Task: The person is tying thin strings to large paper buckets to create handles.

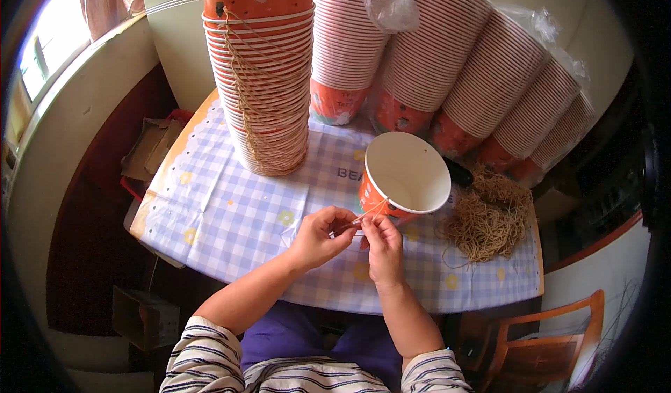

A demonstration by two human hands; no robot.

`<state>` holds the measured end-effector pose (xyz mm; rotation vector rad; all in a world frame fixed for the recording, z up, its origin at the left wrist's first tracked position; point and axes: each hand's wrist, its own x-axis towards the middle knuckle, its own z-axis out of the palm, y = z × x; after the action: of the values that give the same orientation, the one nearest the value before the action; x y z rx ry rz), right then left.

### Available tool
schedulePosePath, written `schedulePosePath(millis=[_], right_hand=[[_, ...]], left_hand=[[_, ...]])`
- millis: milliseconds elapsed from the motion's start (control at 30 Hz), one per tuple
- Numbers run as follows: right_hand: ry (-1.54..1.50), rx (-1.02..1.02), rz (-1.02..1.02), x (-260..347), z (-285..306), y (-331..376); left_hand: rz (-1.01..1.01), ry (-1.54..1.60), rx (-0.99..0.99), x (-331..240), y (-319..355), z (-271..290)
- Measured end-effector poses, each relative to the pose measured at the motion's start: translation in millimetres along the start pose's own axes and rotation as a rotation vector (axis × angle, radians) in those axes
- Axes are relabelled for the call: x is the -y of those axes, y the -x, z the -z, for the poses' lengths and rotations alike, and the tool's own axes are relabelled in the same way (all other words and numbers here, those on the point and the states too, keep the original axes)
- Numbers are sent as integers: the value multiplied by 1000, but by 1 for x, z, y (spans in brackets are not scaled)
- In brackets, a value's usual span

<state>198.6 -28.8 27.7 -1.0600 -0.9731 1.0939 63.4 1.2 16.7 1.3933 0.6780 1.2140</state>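
An orange paper bucket (435,166) with a white inside stands on the table in front of my hands, its mouth tipped toward me. Thin cord (377,206) runs from the bucket's near rim down to my fingers. My left hand (321,239) pinches the cord between thumb and fingers; a slim, stick-like piece shows at its fingertips, too small to name. Close beside it, my right hand (383,248) is also closed on the cord, thumb against forefinger. Both hands are just below the bucket's near side. The fingertips partly hide where the cord ends.
A tall stack of orange buckets (262,92) with cords hanging down it stands at the left. Several plastic-wrapped bucket stacks (433,51) line the back. A tangled heap of tan cord (489,225) lies right, on the checked tablecloth (203,215). A wooden chair (545,344) is at lower right.
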Motion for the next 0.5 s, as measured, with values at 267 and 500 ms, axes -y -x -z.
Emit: schedulePosePath(millis=[267, 500], right_hand=[[-14, 13, 65, 1, -2, 1], [40, 4, 11, 3, -1, 3]], left_hand=[[9, -33, -3, 2, 0, 2], [-4, -14, 24, 0, 0, 1]])
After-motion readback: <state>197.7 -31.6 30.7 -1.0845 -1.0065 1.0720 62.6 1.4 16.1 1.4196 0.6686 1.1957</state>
